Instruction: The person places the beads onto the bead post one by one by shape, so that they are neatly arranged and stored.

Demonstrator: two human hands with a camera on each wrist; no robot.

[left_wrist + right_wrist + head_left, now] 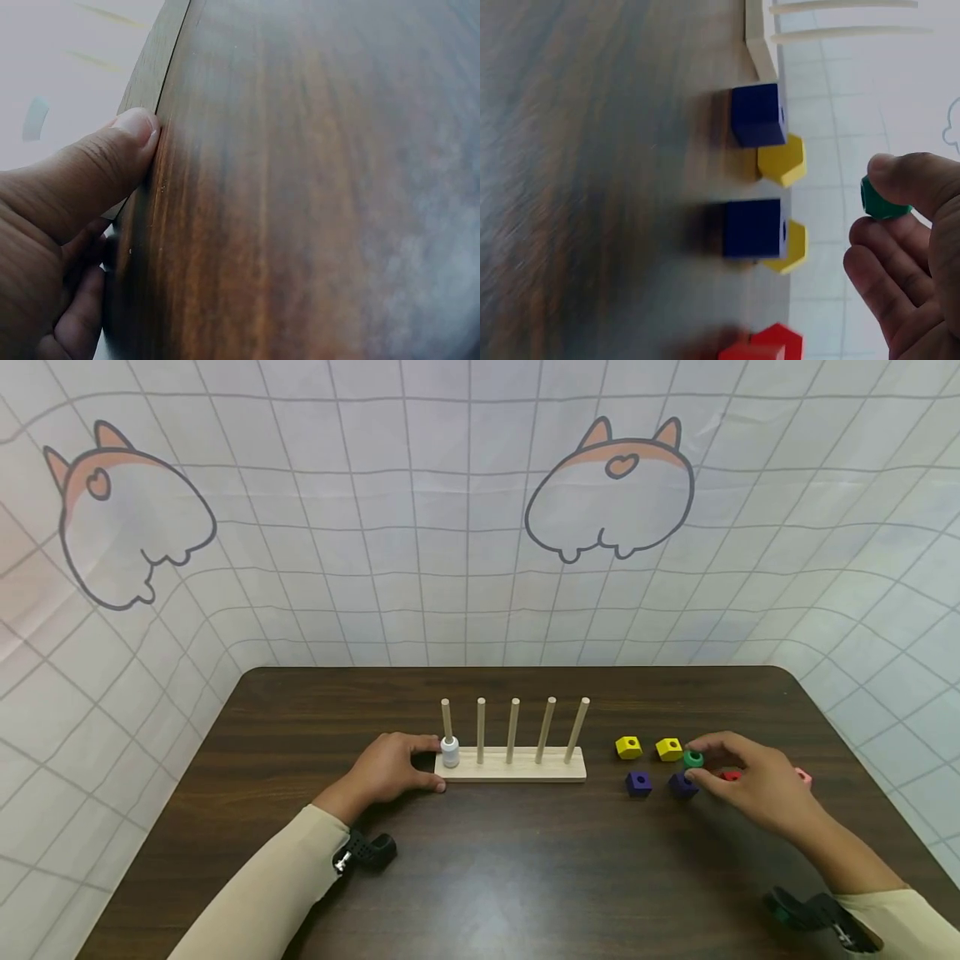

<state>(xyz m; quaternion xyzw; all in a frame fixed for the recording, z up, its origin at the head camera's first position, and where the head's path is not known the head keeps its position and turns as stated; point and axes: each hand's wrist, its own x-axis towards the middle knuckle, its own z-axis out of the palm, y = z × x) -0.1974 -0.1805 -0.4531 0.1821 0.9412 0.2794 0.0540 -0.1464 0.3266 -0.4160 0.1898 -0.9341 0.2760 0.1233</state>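
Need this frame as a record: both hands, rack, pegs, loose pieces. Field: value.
left_hand: left hand grips left end of wooden base
right_hand: right hand pinches green bead
pegs: five pegs, leftmost carrying white beads, other four bare
loose_pieces: two yellow blocks, two dark blue blocks; red and pink pieces partly hidden, count unclear
surface: dark wood-grain table
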